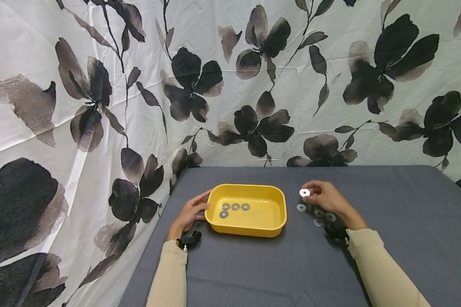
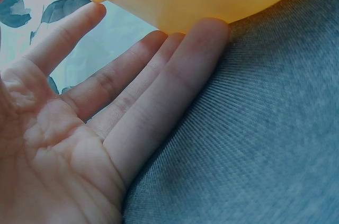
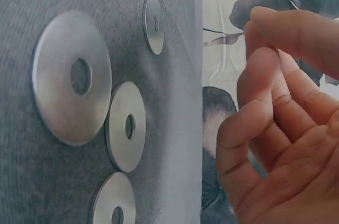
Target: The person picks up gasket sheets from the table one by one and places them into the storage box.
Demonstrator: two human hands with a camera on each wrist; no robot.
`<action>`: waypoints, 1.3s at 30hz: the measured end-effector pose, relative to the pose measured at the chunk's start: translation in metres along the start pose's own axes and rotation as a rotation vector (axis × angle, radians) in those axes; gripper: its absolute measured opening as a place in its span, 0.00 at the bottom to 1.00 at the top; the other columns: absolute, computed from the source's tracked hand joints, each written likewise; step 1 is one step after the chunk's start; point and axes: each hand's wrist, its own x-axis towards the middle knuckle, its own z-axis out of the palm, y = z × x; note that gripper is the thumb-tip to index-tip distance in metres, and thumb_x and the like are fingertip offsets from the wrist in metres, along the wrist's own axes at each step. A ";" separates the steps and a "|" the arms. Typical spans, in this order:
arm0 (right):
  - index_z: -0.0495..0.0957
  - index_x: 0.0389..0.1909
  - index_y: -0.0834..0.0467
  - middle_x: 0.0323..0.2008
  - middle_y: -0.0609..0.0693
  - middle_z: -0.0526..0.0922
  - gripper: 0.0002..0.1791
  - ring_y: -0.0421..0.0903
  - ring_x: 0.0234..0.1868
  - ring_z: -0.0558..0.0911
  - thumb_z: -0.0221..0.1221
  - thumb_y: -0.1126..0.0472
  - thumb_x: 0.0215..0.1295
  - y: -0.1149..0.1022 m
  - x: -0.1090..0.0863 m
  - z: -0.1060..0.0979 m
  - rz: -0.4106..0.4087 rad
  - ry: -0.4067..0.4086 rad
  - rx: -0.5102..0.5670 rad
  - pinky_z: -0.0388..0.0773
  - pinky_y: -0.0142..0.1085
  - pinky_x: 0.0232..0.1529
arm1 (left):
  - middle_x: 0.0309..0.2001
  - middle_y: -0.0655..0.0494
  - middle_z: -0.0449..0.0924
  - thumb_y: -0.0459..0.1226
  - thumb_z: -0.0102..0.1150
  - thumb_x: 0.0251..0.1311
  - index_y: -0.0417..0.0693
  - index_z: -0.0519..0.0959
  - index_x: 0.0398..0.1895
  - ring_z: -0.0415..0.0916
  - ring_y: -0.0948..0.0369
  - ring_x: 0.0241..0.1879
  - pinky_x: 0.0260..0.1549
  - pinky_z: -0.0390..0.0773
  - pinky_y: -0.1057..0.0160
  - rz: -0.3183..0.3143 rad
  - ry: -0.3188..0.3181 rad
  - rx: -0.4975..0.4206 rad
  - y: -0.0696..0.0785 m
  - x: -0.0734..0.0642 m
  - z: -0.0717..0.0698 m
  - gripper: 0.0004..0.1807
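A yellow plastic tub (image 1: 246, 230) stands on the grey cloth with several flat metal washers (image 1: 235, 207) lying at its left inside. My left hand (image 1: 192, 213) is against the tub's left end; the left wrist view has its nearly straight fingers (image 2: 143, 113) touching the outer wall. To the right of the tub, my right hand (image 1: 322, 196) pinches one bright washer (image 1: 304, 192) between thumb and fingertips, raised over the cloth. That washer is hidden in the right wrist view, where the curled fingers (image 3: 254, 123) show. Beneath this hand lie several loose washers (image 3: 50, 91).
Grey cloth (image 1: 261, 273) covers the table, whose far edge runs behind the tub. A white curtain (image 1: 223, 140) with dark flowers hangs behind and to the left. Each wrist carries a small black camera (image 1: 192, 238).
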 end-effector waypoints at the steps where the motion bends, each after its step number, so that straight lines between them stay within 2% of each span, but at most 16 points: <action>1: 0.78 0.58 0.66 0.39 0.56 0.85 0.23 0.44 0.34 0.80 0.68 0.63 0.64 -0.002 0.000 0.000 -0.003 0.004 -0.002 0.81 0.34 0.34 | 0.66 0.36 0.74 0.36 0.58 0.71 0.59 0.69 0.76 0.82 0.56 0.51 0.42 0.89 0.53 0.000 0.001 0.000 0.000 0.000 0.000 0.30; 11: 0.81 0.54 0.65 0.37 0.56 0.82 0.22 0.42 0.31 0.77 0.71 0.59 0.63 -0.013 -0.001 0.006 -0.101 0.058 -0.037 0.77 0.31 0.31 | 0.66 0.36 0.74 0.35 0.57 0.71 0.59 0.69 0.76 0.82 0.55 0.51 0.43 0.89 0.52 0.001 -0.003 -0.007 0.000 0.000 0.000 0.30; 16: 0.82 0.54 0.63 0.35 0.53 0.79 0.21 0.44 0.31 0.75 0.71 0.57 0.63 -0.017 0.000 0.011 -0.092 0.056 -0.029 0.75 0.32 0.29 | 0.67 0.36 0.74 0.36 0.57 0.71 0.59 0.69 0.76 0.82 0.54 0.51 0.43 0.89 0.53 0.000 -0.006 -0.006 0.000 -0.001 -0.001 0.30; 22: 0.81 0.54 0.62 0.33 0.52 0.73 0.19 0.44 0.30 0.72 0.70 0.60 0.64 -0.023 0.000 0.014 -0.069 0.048 -0.008 0.70 0.31 0.26 | 0.67 0.36 0.74 0.36 0.57 0.72 0.60 0.68 0.76 0.82 0.54 0.52 0.43 0.89 0.53 0.003 -0.009 -0.002 -0.001 0.000 -0.001 0.30; 33: 0.80 0.57 0.63 0.31 0.53 0.75 0.21 0.43 0.28 0.72 0.69 0.62 0.65 -0.035 -0.002 0.016 -0.051 0.042 0.006 0.69 0.31 0.24 | 0.66 0.36 0.74 0.35 0.56 0.72 0.61 0.69 0.76 0.82 0.54 0.52 0.43 0.89 0.53 0.008 -0.014 0.002 -0.002 0.000 -0.001 0.30; 39: 0.81 0.55 0.62 0.31 0.52 0.76 0.20 0.42 0.27 0.72 0.69 0.61 0.64 -0.037 -0.001 0.019 -0.093 0.036 0.003 0.69 0.30 0.24 | 0.67 0.36 0.74 0.36 0.56 0.72 0.60 0.69 0.76 0.81 0.52 0.53 0.43 0.89 0.53 0.002 -0.007 0.003 -0.002 0.001 0.000 0.30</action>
